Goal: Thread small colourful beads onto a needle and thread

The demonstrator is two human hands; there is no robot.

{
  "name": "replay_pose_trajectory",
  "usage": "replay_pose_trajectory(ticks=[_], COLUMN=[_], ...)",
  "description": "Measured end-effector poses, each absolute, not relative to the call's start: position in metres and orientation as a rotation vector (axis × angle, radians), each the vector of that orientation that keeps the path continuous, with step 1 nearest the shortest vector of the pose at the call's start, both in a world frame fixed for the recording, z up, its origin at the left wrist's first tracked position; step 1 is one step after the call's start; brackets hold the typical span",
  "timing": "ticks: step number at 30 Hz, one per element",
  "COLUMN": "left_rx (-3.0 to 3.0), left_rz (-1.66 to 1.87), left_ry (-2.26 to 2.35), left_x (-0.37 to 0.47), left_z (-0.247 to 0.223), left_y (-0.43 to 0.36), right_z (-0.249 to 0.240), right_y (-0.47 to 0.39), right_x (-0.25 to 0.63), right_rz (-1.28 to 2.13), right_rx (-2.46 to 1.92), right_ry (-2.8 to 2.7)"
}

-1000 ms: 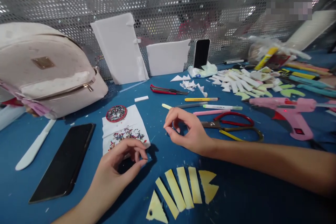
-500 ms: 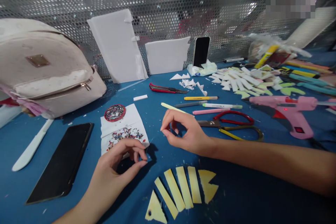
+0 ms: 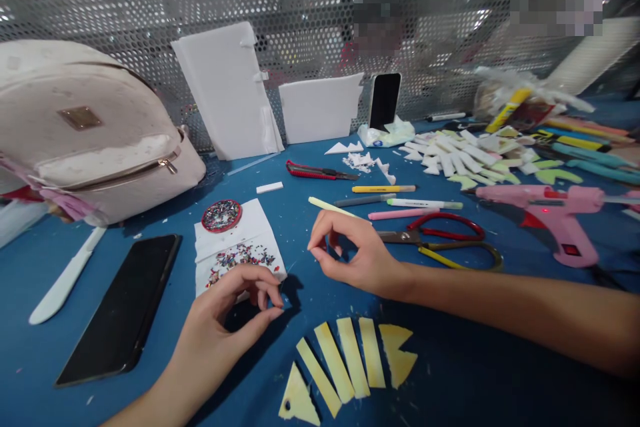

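Your bare left hand (image 3: 214, 321) and right hand (image 3: 369, 255) each form a nearly closed grip; you cannot tell whether anything is pinched. The fish-shaped row of flat yellow pieces (image 3: 353, 358) lies lower centre, rising rightward, nearer your left hand.

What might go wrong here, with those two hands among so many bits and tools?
1. The pink pistol-shaped glue gun shows a lit red light, so it may be hot; the right hand could get burned if it strays there.
2. The left hand is close to tiny multicoloured pieces loose on white paper; a brush could scatter them.
3. The flat yellow fish-shape pieces lie separate; a nudge could misalign them.
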State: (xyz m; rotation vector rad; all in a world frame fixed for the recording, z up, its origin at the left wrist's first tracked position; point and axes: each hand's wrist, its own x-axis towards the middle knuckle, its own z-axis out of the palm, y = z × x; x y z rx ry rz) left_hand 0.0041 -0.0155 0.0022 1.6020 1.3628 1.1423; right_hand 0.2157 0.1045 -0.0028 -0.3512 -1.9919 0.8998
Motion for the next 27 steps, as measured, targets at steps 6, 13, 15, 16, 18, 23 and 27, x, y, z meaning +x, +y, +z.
replay_pose_trajectory(ticks=[6, 13, 15, 16, 18, 23, 27], left_rx=[1.593, 1.579, 1.578, 1.574, 1.56, 1.539, 1.543], left_rz=[1.155, 1.163, 1.165, 1.169, 1.178, 1.21, 1.228], left_ry=[1.366, 1.367, 1.369, 1.37, 1.372, 1.382, 1.397], left_x=[0.0052, 0.0048, 0.004, 0.0036, 0.0027, 0.0022, 0.0031], left_z=[0.0045, 0.0046, 0.0036, 0.0031, 0.0021, 0.0013, 0.0022], left_y=[-0.0145, -0.0149, -0.0153, -0.0156, -0.016, -0.0158, -0.0149], right_z=[-0.0027, -0.0021, -0.002, -0.0022, -0.0026, -0.0027, -0.0024], right_y=[0.1056, 0.105, 0.1051, 0.1051, 0.105, 0.105, 0.1052], right_x=[0.2159, 0.2158, 0.2156, 0.2156, 0.2154, 0.215, 0.2149], right_rz=[0.902, 0.9, 0.896, 0.896, 0.897, 0.901, 0.898], right_rx=[-0.351, -0.333, -0.332, -0.332, -0.33, -0.337, -0.333], right_ry=[-2.007, -1.996, -1.999, -2.001, -1.999, -2.003, -2.004])
